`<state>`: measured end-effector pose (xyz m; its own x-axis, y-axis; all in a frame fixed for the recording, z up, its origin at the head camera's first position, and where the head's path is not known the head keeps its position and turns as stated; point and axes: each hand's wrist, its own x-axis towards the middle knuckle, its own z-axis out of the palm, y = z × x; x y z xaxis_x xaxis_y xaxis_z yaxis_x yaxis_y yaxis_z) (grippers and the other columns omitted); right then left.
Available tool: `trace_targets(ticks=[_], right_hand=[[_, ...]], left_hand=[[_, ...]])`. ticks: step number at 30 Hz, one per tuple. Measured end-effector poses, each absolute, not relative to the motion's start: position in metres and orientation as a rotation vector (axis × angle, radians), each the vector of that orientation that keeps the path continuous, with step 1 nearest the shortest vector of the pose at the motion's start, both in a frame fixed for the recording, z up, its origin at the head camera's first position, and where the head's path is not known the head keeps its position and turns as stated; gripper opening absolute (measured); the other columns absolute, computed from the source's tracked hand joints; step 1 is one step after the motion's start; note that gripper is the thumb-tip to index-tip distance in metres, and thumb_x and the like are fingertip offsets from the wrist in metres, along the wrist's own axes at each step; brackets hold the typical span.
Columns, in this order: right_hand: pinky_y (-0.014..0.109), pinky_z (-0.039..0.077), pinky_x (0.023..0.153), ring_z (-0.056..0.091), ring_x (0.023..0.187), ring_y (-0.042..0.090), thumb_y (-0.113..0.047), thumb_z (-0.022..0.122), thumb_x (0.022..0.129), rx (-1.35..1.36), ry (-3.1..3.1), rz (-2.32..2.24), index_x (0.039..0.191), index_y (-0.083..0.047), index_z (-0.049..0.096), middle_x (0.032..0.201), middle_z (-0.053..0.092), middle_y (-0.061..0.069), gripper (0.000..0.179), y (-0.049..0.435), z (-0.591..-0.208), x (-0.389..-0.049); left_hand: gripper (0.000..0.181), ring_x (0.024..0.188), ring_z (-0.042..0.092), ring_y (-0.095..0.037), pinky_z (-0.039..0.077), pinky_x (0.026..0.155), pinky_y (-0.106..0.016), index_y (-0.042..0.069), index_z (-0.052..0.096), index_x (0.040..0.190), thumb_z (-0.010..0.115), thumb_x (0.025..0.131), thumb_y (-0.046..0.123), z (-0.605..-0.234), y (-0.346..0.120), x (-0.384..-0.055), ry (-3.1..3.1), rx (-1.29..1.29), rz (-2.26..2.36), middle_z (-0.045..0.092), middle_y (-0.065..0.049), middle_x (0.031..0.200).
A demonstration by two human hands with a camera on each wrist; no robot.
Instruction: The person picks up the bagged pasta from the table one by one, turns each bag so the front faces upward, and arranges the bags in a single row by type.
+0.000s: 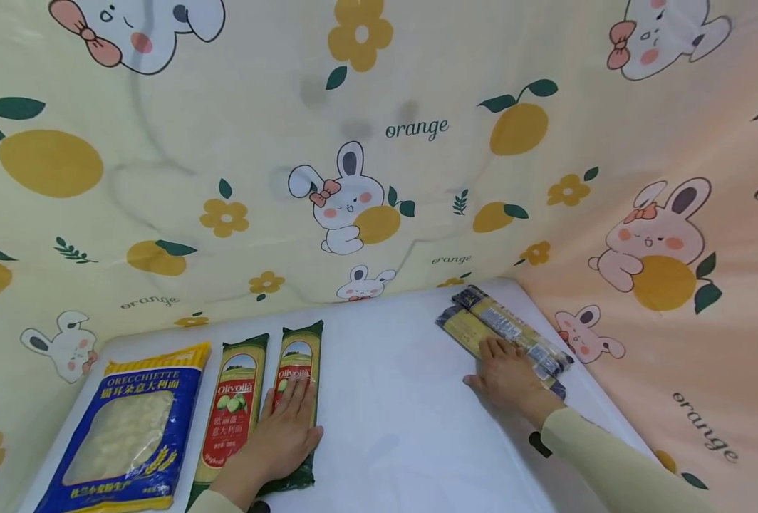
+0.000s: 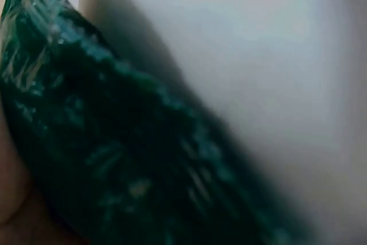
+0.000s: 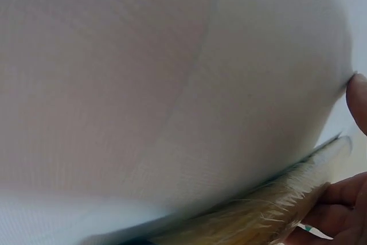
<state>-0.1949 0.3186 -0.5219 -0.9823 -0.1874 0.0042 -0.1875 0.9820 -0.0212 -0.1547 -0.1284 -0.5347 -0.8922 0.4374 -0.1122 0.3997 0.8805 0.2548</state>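
In the head view my left hand lies over a green and red Olivoilà pasta pack, fingers extended across its front and thumb at its right edge. The crinkled dark green end of that pack fills much of the left wrist view. A matching Olivoilà pack lies just left of it. At the right, my right hand rests on a yellowish pasta pack, its thumb spread out toward the sheet. The right wrist view shows fingertips against this pack's side. A second long pack lies alongside, farther right.
A large blue and yellow orecchiette bag lies at the far left. White sheeting covers the table between the two groups of packs. A printed curtain with rabbits and oranges hangs behind and along the right side.
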Motion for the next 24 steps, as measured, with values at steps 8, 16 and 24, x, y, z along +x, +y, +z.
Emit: trace_targets(ticks=[8, 16, 24], right_hand=[[0.075, 0.031, 0.115, 0.037, 0.147, 0.055, -0.054, 0.065, 0.101, 0.264, -3.116, 0.065, 0.157, 0.004, 0.038, 0.161, 0.039, 0.031, 0.085, 0.313, -0.526, -0.194], [0.079, 0.02, 0.117, 0.021, 0.15, 0.065, -0.052, 0.063, 0.102, 0.17, -3.147, 0.164, 0.161, 0.001, 0.033, 0.166, 0.023, 0.037, 0.084, 0.309, -0.529, -0.19], [0.079, 0.018, 0.118, 0.02, 0.151, 0.064, -0.062, 0.064, 0.098, 0.126, -3.166, 0.212, 0.162, 0.005, 0.027, 0.166, 0.023, 0.037, 0.1, 0.295, -0.529, -0.183]], left_hand=[[0.081, 0.163, 0.013, -0.041, 0.006, 0.127, -0.069, 0.001, 0.027, 0.165, 0.059, 0.106, 0.046, -0.536, -0.136, -0.148, 2.891, 0.572, 0.351, 0.02, -0.018, 0.175], [0.081, 0.163, 0.013, -0.04, 0.006, 0.127, -0.068, 0.001, 0.025, 0.166, 0.059, 0.106, 0.045, -0.538, -0.135, -0.146, 2.918, 0.569, 0.341, 0.02, -0.018, 0.175], [0.082, 0.164, 0.009, -0.039, 0.005, 0.127, -0.068, 0.0, 0.021, 0.167, 0.056, 0.107, 0.045, -0.54, -0.134, -0.147, 2.919, 0.605, 0.344, 0.015, -0.017, 0.176]])
